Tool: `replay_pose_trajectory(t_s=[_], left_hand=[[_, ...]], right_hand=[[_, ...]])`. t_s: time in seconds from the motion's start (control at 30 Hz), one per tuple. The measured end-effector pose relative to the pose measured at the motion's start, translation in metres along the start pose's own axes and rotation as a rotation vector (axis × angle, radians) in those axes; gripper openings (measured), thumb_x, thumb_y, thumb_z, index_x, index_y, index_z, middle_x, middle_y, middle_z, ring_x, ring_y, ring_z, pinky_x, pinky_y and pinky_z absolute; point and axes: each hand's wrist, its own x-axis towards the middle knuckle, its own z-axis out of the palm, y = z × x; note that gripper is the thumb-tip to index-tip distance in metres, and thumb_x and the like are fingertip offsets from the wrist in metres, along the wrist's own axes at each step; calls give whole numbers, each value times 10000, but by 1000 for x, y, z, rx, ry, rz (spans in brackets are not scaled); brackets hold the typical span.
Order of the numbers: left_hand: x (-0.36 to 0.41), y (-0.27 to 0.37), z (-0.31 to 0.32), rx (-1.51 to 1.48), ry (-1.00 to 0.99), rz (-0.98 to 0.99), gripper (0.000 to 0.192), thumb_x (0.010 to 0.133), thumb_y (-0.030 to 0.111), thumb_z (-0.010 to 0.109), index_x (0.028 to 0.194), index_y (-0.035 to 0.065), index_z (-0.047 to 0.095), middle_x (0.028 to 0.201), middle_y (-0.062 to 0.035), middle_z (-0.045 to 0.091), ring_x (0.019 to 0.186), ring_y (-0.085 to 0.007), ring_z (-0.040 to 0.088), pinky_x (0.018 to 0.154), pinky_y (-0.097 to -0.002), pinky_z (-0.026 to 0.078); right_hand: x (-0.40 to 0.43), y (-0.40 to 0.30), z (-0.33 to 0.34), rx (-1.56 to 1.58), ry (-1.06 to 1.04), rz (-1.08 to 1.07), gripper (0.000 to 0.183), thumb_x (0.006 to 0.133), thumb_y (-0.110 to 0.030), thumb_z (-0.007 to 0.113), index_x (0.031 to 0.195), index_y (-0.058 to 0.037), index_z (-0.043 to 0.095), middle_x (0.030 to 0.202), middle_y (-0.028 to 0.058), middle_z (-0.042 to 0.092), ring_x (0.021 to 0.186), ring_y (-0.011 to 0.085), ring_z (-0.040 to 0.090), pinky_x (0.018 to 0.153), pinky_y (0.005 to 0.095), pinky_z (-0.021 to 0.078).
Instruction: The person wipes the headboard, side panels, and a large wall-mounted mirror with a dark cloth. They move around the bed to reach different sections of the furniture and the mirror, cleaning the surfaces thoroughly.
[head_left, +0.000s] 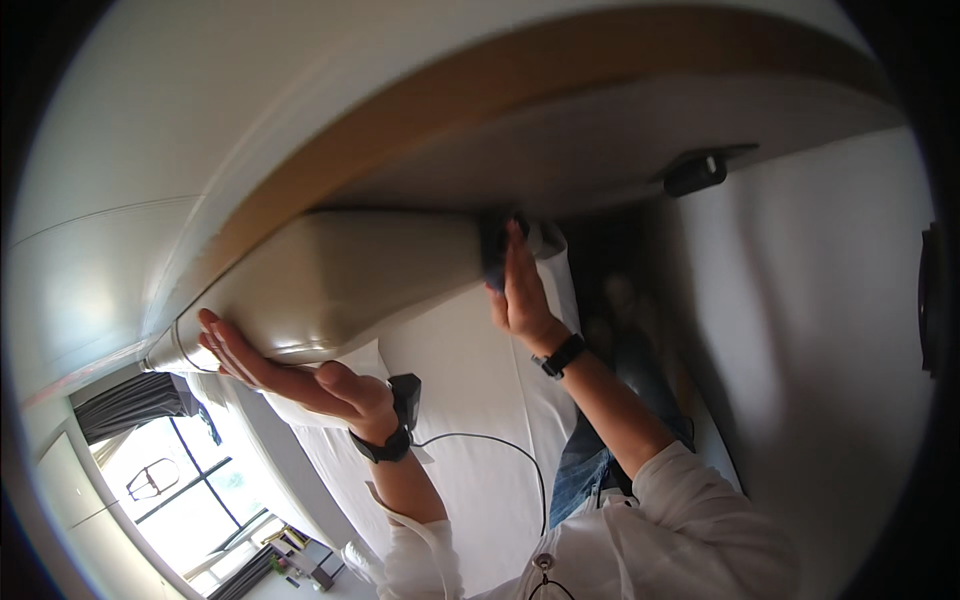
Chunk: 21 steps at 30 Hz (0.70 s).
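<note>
A long pale housing (397, 262) with a smooth, slightly glossy face extends below a brown wood-coloured edge (420, 127). My left hand (300, 375) is raised, flat and empty, with its fingers against or very close to the housing's left part; exact contact is unclear. At the housing's right end, my right hand (521, 292) presses a dark cloth (495, 251) with fingers stretched out. The cloth is blurred and partly covered by those fingers. Black bands circle both wrists.
A black device (406, 397) with a cable (510, 446) appears behind my left wrist. White fabric (465, 375) hangs or lies beyond my arms. A black cylindrical fitting (696, 175) sticks out at upper right. A window (187, 472) with dark curtains is at lower left.
</note>
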Motion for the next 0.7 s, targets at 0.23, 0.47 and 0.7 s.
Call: replay_pose_trajectory(t_s=[0.23,0.47,0.7], left_hand=[[-8,-10,2,-57,160,43,788,953,676,231,1477,103,364,1488,-140,423,1380,-339,406,1101,-555,406],[-12,2,-6,-72,160,47,827,957,684,213,1430,37,416,1430,-179,477,1389,-374,374,1151,-587,278],[-53,-35,-49,-200,44,119,665,1006,481,393,1472,7,355,1509,-252,395,1444,-431,290,1181,-550,181]], right_hand=[[-78,32,2,-88,-25,279,634,959,-63,519,1521,29,239,1567,254,271,1440,415,296,1176,454,294],[-101,38,-28,-62,-130,832,579,1021,-123,453,1540,-24,215,1529,220,365,1408,372,365,1145,403,346],[-34,-59,-90,132,-184,740,540,1039,-263,479,1484,22,369,1469,224,472,1371,324,448,1110,375,356]])
